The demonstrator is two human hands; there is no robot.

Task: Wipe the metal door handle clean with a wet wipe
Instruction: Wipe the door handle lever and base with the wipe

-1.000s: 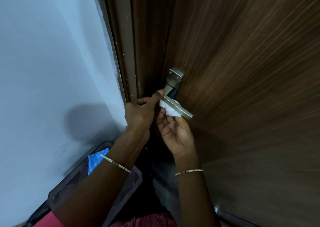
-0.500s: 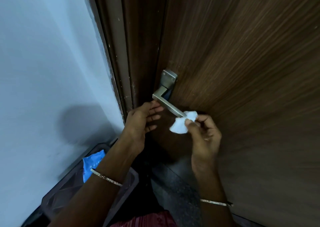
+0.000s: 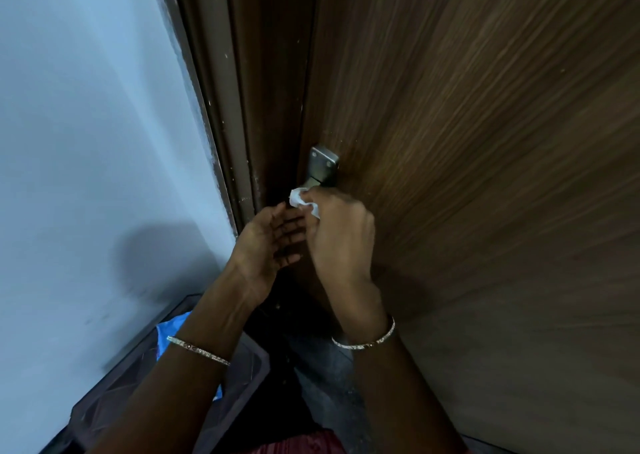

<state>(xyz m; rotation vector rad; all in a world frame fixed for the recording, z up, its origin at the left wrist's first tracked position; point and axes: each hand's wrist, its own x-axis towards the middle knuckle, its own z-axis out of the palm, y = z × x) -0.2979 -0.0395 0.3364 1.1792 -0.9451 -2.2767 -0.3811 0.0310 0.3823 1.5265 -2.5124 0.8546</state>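
Note:
The metal door handle [image 3: 323,167] is fixed to the left edge of a dark wooden door [image 3: 467,141]. Only its square plate and the neck of the lever show; the lever itself is hidden under my right hand [image 3: 341,238]. That hand is closed over the lever with a crumpled white wet wipe [image 3: 300,201] sticking out at its left side, near the lever's inner end. My left hand [image 3: 266,245] hovers just left of it, palm turned towards the door, fingers apart and holding nothing.
A brown door frame [image 3: 221,107] runs beside a pale blue wall [image 3: 86,124] on the left. Below stands a dark plastic bin [image 3: 114,394] with a blue packet [image 3: 171,330] in it. The floor [image 3: 325,374] is dark and speckled.
My right hand has carried the wipe from the lever's free end back along it to the inner end by the plate. My left hand let go of the handle and stays open beside it.

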